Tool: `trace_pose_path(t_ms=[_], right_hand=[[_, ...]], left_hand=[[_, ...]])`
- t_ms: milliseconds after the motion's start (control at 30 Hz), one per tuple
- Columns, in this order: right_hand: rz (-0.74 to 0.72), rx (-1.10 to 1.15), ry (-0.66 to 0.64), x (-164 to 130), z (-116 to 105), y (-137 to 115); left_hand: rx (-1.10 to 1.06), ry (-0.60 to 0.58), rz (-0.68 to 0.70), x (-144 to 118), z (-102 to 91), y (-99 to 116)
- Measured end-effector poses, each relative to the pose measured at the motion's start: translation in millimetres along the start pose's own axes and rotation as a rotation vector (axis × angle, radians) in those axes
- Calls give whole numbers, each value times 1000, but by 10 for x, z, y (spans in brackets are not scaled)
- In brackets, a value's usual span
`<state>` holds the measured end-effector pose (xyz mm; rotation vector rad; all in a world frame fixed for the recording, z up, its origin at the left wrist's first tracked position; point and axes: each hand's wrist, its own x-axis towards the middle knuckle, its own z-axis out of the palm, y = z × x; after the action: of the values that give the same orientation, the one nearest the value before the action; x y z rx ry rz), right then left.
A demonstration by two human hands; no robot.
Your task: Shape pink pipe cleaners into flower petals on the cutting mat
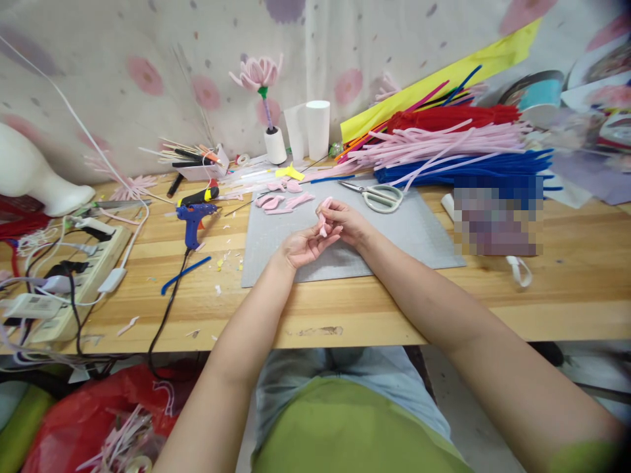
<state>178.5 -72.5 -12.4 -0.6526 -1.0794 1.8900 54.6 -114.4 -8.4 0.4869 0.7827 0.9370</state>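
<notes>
Here, one pink pipe-cleaner piece (323, 218) stands nearly upright over the grey mat (419, 236), its long axis running away from the person. Both hands pinch it: right hand (345, 220) near the top, left hand (305, 244) lower (palm up). Beyond lie several pink petals (283, 200), one scissors (377, 196), and one blue glue gun (193, 217) on the worktop (566, 295).

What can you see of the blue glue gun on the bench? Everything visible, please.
The glue gun has a blue plastic-looking body with a grip pointing down toward the camera and a barrel running to the right, its nozzle end near the edge of the grey mat. It lies on the wooden table, left of both hands, touched by neither. A black cord runs from the grip over the table's front edge. A black and yellow tool lies just behind it.
</notes>
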Motion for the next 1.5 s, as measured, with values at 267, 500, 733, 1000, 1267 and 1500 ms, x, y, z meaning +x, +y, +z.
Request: trace_pose_path(t_ms=[267, 500, 733, 1000, 1267, 1500], right_hand=[[1, -34, -23, 51, -97, 0], [65, -253, -96, 10, -128, -73], [-183, -666, 136, 64, -250, -233], [-62, -1718, 588, 2, -905, -528], [403, -2063, 447, 101, -836, -675], [200, -1955, 446, -62, -683, -684]], left_hand=[[-20, -10, 42, 70, -29, -8], [248, -78, 64, 61, -118, 75], [306, 81, 203, 93, -72, -17], [267, 243, 353, 30, -74, 23], [148, 255, 326, -6, -110, 87], [51, 307, 323, -8, -121, 136]])
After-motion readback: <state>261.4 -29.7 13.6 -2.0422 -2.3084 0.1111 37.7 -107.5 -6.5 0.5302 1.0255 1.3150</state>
